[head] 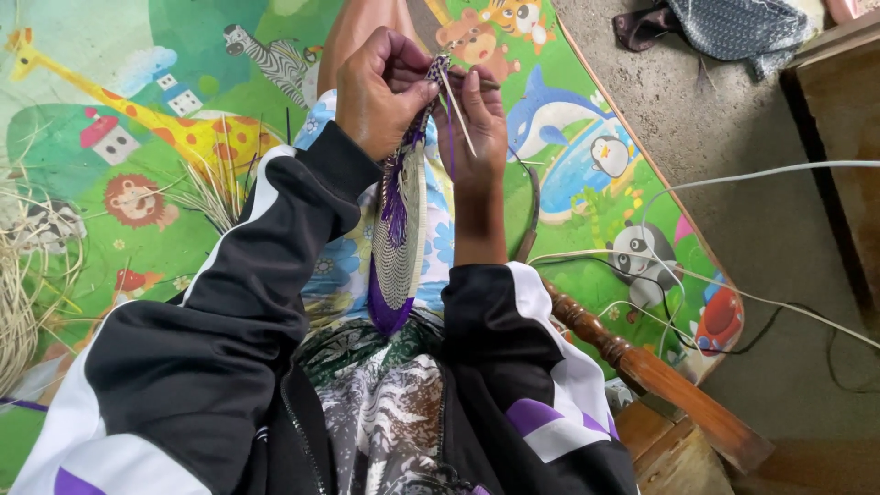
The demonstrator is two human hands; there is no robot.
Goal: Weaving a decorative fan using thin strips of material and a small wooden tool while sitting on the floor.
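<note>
- Woven piece (401, 261): oval, flat, purple and pale weave, stood on edge over the lap. Its long axis runs from the lap up and away toward the hands; the top edge sits between both sets of fingers.
- Left hand (376, 92): fingers curled narrow, pinching the top edge of the woven piece from its left side; thumb pressed against the weave.
- Right hand (481, 124): fingers closed on a pale strand (456, 112) that slants down across the fingers just right of the edge; it seems also to steady the weave, though the grip is partly hidden.
- Relation: both hands meet at the top edge, left hand nearer the weave, right hand nearer the strand.
- Purple fringe (396, 206): loose ends hanging along the left rim.
- Play mat (119, 119): animal pictures, underneath.
- Raw fibre bundle (23, 284): far left on the mat, well apart.
- Turned wooden leg (632, 362): lower right.
</note>
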